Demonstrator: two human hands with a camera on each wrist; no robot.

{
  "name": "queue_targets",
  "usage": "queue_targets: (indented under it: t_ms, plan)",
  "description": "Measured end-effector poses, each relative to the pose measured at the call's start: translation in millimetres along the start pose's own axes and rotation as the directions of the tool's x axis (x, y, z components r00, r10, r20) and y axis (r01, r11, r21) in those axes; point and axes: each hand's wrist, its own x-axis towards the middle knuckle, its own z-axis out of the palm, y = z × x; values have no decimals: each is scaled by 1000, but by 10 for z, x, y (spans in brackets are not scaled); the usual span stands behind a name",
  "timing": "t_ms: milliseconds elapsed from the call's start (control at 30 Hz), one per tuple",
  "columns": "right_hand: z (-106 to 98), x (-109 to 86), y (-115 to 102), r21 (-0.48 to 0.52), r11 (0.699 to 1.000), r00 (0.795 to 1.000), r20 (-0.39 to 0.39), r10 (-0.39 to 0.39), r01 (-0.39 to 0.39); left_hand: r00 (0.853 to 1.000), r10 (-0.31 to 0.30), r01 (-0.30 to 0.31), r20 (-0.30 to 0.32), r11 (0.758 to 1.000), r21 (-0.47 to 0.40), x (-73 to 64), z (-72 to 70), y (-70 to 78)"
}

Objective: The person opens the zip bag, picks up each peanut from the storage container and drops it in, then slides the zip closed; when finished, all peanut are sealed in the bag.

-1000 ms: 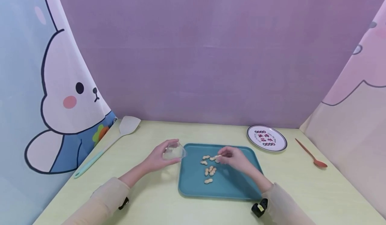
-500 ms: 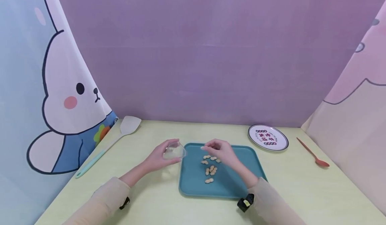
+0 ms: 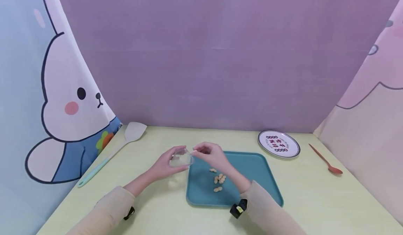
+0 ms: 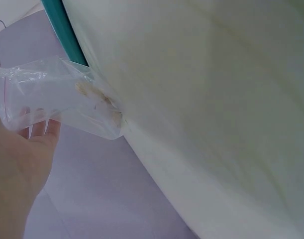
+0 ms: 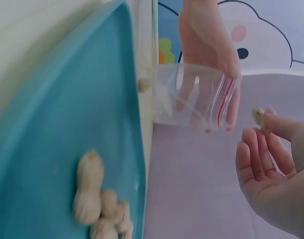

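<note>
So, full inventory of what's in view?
Table: 1, pale yellow, centre
Tray: 1, teal, on the table
Tray peanuts: at least five, tan, on the tray
Bag: 1, clear, red-zipped, at the tray's left edge
Bag contents: count unclear, tan, inside
Held peanut: 1, tan, near the bag
Plate: 1, white, dark-rimmed, beyond the tray
Spoon: 1, orange-red, right of the plate
Spatula: 1, cream and mint, table's left
Back cloth: 1, purple, behind the table
Left cloth: 1, blue, cartoon-printed, left
Right cloth: 1, pink and cream, right
Wrist devices: 2, black, one per wrist
Sleeves: 2, beige, one per arm
Left grip: 1, bare, holding the bag
Right grip: 1, bare, pinching the held peanut
</note>
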Motion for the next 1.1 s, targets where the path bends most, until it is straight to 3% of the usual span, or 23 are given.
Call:
queue_targets:
  t_ms: [233, 467, 1000, 1100]
  plan:
    - [170, 67, -66, -26, 1000, 999, 40, -7, 8, 1000, -8, 8, -2, 1000, -1, -15, 0, -22]
    - [256, 91, -37, -38, 999, 1000, 3, -23, 23, 1000, -7, 7, 18, 1000, 27, -14, 6, -24]
    - [170, 45, 0, 7, 1000, 1000, -18, -20, 20, 1000, 4, -4, 0, 1000, -1, -10, 2, -35]
    - [121, 34, 9, 15, 1000, 1000, -22, -21, 21, 1000, -2, 2, -1, 1000, 11, -7, 0, 17]
